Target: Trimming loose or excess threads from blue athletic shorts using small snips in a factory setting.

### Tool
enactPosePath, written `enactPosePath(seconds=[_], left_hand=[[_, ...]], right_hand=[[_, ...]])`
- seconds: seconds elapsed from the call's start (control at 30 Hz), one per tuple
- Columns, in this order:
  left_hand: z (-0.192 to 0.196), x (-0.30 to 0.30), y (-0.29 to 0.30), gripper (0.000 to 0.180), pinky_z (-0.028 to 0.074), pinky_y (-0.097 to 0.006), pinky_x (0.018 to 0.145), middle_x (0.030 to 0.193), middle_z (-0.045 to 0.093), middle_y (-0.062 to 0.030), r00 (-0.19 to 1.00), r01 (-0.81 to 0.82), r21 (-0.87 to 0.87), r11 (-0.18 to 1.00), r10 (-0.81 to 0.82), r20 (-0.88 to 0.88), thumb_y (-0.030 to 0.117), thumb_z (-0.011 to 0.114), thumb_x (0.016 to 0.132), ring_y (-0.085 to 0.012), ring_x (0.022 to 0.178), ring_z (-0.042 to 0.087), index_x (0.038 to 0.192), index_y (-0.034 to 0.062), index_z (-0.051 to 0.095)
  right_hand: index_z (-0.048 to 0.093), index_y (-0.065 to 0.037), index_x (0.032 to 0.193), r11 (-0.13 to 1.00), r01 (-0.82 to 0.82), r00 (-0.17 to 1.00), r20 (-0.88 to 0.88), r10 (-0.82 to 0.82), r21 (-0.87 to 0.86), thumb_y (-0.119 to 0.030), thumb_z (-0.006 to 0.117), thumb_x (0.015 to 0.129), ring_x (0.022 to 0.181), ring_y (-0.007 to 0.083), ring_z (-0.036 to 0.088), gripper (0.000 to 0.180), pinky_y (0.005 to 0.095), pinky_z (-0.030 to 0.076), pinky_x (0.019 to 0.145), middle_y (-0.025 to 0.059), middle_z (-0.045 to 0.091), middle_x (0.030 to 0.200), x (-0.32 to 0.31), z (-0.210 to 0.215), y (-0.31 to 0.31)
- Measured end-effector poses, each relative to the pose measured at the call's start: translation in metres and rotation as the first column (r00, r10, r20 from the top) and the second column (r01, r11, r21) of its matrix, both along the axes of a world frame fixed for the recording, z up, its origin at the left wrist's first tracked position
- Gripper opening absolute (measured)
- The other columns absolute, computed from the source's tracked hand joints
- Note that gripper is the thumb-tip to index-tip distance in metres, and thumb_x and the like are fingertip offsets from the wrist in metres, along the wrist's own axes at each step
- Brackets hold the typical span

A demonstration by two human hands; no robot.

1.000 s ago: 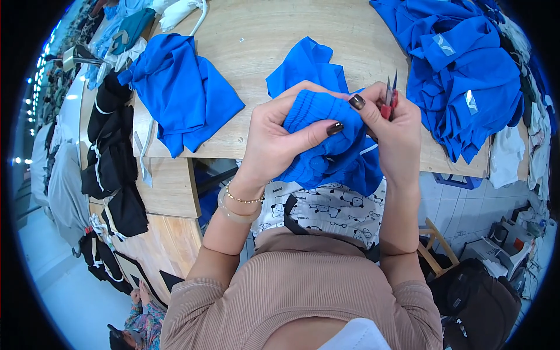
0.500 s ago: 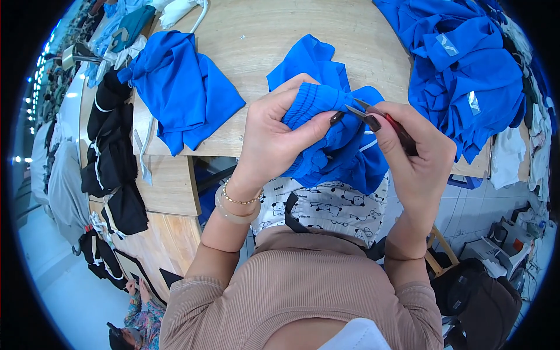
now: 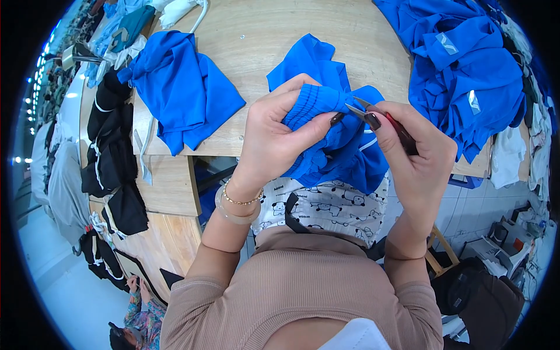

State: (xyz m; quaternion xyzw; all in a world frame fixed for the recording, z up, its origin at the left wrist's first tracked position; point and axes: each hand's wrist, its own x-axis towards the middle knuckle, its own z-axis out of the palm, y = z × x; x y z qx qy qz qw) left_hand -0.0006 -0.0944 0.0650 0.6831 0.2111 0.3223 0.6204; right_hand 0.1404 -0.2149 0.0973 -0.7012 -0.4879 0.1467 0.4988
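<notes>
Between my two hands is a blue garment [image 3: 341, 154] with a gathered elastic waistband. My left hand [image 3: 274, 131] is closed on the waistband, thumb on the near side. Small thread snips [image 3: 402, 133] with dark red handles sit in my right hand [image 3: 417, 146], their pointed blades apart beside the waistband edge. Part of the garment lies on the table beyond my hands, and the rest hangs over my lap. A white cord shows just below the snips. Whether a thread lies between the blades is too small to tell.
Another blue garment [image 3: 181, 93] lies on the wooden table [image 3: 245, 29] to the left, and a blue pile [image 3: 461, 64] to the right. Black bundles [image 3: 111, 140] tied with white strips hang at the left edge. A person [image 3: 140, 321] is at the lower left.
My hands, the garment and the snips stay almost in place. The waistband shifts very slightly in my left hand. The person at the lower left has moved a little.
</notes>
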Motion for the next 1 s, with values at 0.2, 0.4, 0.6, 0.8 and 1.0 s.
enactPosePath(seconds=[0.2,0.4,0.6,0.8,1.0], left_hand=[[-0.002,0.000,0.000,0.011,0.041,-0.020,0.059,0.084,0.058,-0.0038,1.000,0.008,0.020,1.000,-0.008,0.005,-0.004,0.064,0.076,-0.0079,0.071,0.052,0.086,-0.0026,0.066],[-0.002,0.001,0.000,0.010,0.041,-0.019,0.059,0.083,0.059,-0.0031,0.999,0.013,-0.016,1.000,-0.012,0.042,-0.003,0.065,0.076,-0.0064,0.070,0.052,0.086,-0.0026,0.066],[-0.004,0.003,-0.001,0.009,0.041,-0.016,0.059,0.080,0.060,0.0012,0.994,0.034,-0.184,0.982,-0.014,0.107,0.000,0.066,0.079,-0.0030,0.067,0.051,0.088,-0.0015,0.065],[0.004,0.007,-0.004,0.009,0.040,-0.016,0.057,0.073,0.059,0.0036,0.998,-0.027,-0.143,0.989,0.035,0.056,0.001,0.067,0.079,-0.0019,0.064,0.051,0.087,-0.0017,0.065],[-0.007,0.005,-0.004,0.006,0.039,-0.016,0.055,0.068,0.059,0.0040,1.000,0.020,-0.185,0.983,-0.017,0.015,0.000,0.066,0.079,-0.0007,0.063,0.049,0.084,-0.0010,0.064]], right_hand=[[0.066,0.002,0.093,1.000,0.003,1.000,-0.019,-0.003,-0.006,-0.003,0.065,0.083,0.064,0.0039,0.051,0.011,0.0154,0.037,0.056,0.0034,0.063,0.076,0.001,-0.001,0.001],[0.065,0.003,0.093,0.997,-0.047,0.997,-0.063,0.051,0.067,-0.005,0.064,0.085,0.064,0.0037,0.051,0.011,0.0145,0.035,0.054,0.0028,0.062,0.076,0.005,-0.008,0.004],[0.066,0.002,0.090,0.986,0.005,0.768,-0.632,0.102,0.166,-0.005,0.065,0.084,0.065,0.0029,0.052,0.009,0.0156,0.038,0.053,0.0014,0.060,0.074,-0.004,-0.019,0.011],[0.064,0.000,0.093,0.971,0.087,0.988,-0.143,-0.055,0.225,-0.007,0.065,0.084,0.064,0.0030,0.051,0.011,0.0154,0.036,0.053,0.0015,0.060,0.076,-0.011,-0.029,0.015],[0.059,0.000,0.093,0.910,0.218,0.625,-0.766,0.149,0.354,-0.015,0.060,0.089,0.053,0.0013,0.042,0.015,0.0155,0.026,0.046,0.0000,0.055,0.070,0.007,-0.023,0.020]])
